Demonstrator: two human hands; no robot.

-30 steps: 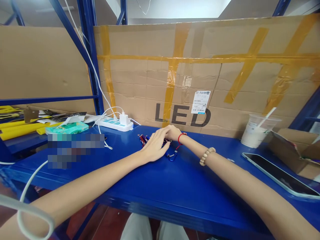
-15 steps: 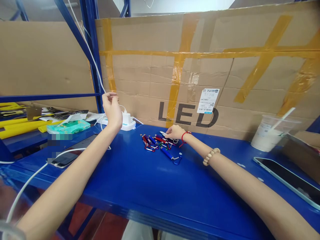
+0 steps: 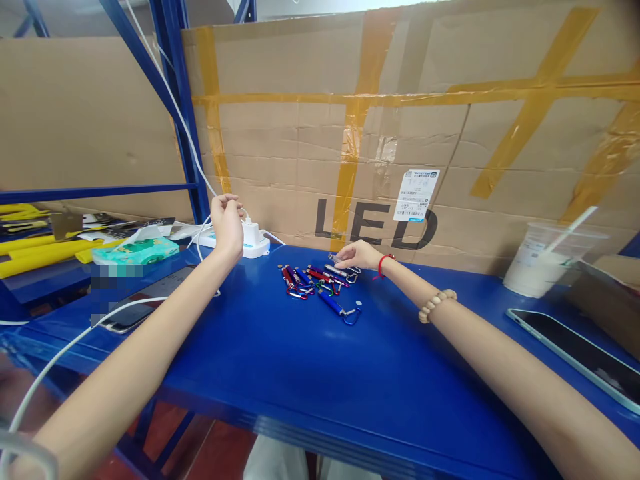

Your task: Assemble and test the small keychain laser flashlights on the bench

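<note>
My left hand hovers in front of the white power strip, fingers loosely bent and a little apart, nothing visible in them. Behind it passes a white cable. At the back of a small pile, my right hand has thumb and index finger close together. A tiny piece shows at their tips, too small to name. Just below lies a silver pocket flashlight with a carabiner clip. Red flashlights and blue ones lie bunched beside it. One blue flashlight lies apart, nearer me.
On the blue table, a phone and a tissue pack lie left. To the right are another phone, a plastic cup with a straw and a brown box. A large cardboard sheet stands behind.
The silver flashlight, earlier between my right fingers, now rests on the pile with its clip visible. My right hand has shifted slightly right. My left hand has lowered a little.
</note>
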